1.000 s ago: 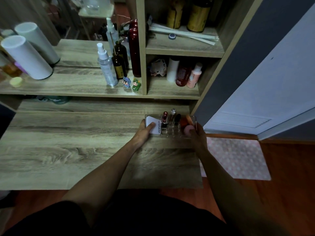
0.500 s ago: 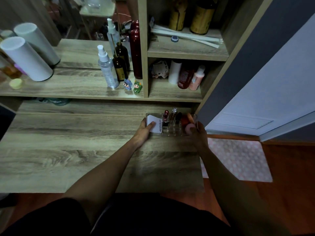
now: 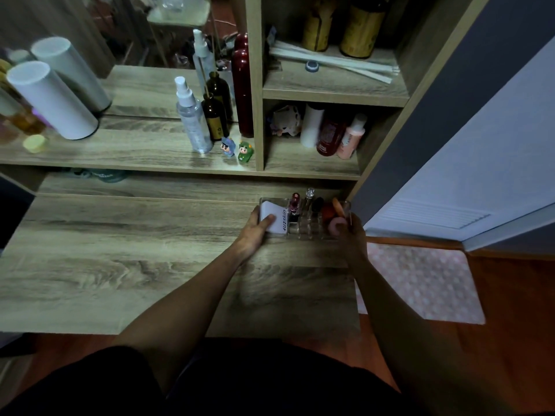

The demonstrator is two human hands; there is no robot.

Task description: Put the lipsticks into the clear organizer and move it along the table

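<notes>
Organizer (image 3: 303, 229) lengthwise left-right, lipsticks (image 3: 294, 205) upright

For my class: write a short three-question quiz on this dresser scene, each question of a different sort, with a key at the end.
1. True or false: both hands hold the clear organizer.
2. Which item sits in the organizer's left end? A) white packet B) spray bottle C) green figurine
3. Fill in: the organizer stands at the table's far ____ corner.

Key: 1. True: the left hand grips the left end, the right hand the right end. 2. A. 3. right.
</notes>
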